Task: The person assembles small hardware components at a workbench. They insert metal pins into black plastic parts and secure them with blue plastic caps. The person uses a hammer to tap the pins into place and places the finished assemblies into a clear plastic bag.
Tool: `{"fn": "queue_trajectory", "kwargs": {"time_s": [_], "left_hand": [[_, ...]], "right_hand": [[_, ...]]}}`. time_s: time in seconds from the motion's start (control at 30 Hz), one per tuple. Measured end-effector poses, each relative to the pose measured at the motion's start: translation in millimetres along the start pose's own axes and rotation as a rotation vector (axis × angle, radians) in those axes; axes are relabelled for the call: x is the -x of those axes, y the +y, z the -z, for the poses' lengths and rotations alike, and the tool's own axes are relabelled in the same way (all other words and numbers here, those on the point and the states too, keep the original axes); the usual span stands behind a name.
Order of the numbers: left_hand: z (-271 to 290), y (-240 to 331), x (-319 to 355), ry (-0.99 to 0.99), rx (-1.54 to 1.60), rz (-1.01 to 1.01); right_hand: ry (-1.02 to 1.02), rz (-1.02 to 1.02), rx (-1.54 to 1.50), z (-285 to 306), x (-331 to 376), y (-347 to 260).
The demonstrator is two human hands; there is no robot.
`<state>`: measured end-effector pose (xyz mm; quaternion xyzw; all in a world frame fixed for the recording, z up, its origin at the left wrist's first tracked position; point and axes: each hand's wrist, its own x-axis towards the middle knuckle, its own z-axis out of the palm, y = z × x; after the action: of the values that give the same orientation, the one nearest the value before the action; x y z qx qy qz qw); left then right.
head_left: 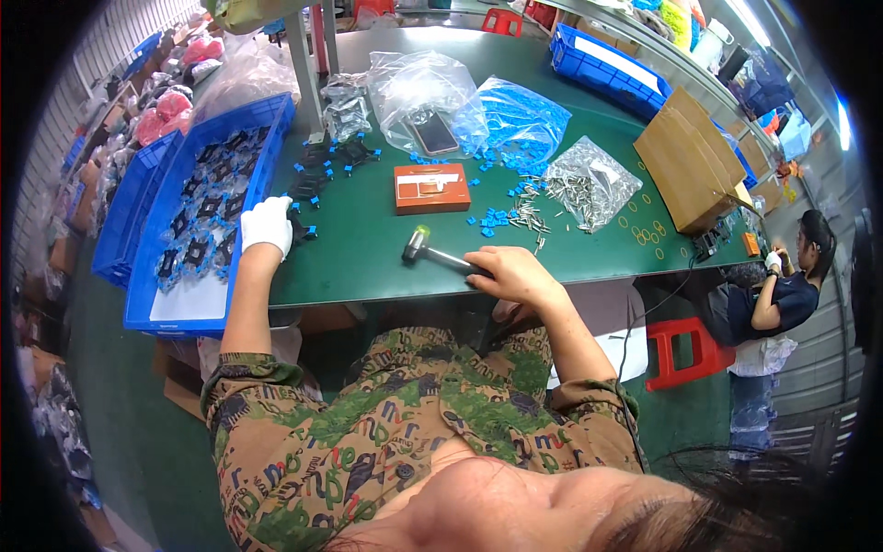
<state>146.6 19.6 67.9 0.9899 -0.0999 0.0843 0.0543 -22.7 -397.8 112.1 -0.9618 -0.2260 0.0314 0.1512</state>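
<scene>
My left hand [267, 226], in a white glove, is at the table's left edge beside the blue crate. Its fingers curl at a black part with blue tips [299, 224], partly hidden by the glove. My bare right hand [515, 274] is closed round the metal handle of a small mallet [418, 247] with a yellow-green face, near the table's front edge. Behind the mallet lies an orange-red box [431, 189]. More black parts with blue tips [313, 167] lie beyond my left hand. Small blue pieces [494, 219] and silver metal pins [528, 208] are scattered right of the box.
At left, a blue crate [140, 299] holds several black parts. Clear bags [405, 87], a phone [434, 133] and a blue bag [524, 115] lie farther back. Right are rubber bands [647, 232], a cardboard box [690, 161], a red stool [688, 354] and another person [791, 285].
</scene>
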Motion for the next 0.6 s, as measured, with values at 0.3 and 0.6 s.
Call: {"fn": "queue_trajectory", "kwargs": {"time_s": [0.3, 0.6], "left_hand": [[28, 35, -98, 0.305, 0.159, -0.264], [-21, 63, -238, -0.073, -0.009, -0.219]], "right_hand": [[0.486, 0.121, 0.188, -5, -29, -26], [0.472, 0.354, -0.051, -75, -22, -63]]}}
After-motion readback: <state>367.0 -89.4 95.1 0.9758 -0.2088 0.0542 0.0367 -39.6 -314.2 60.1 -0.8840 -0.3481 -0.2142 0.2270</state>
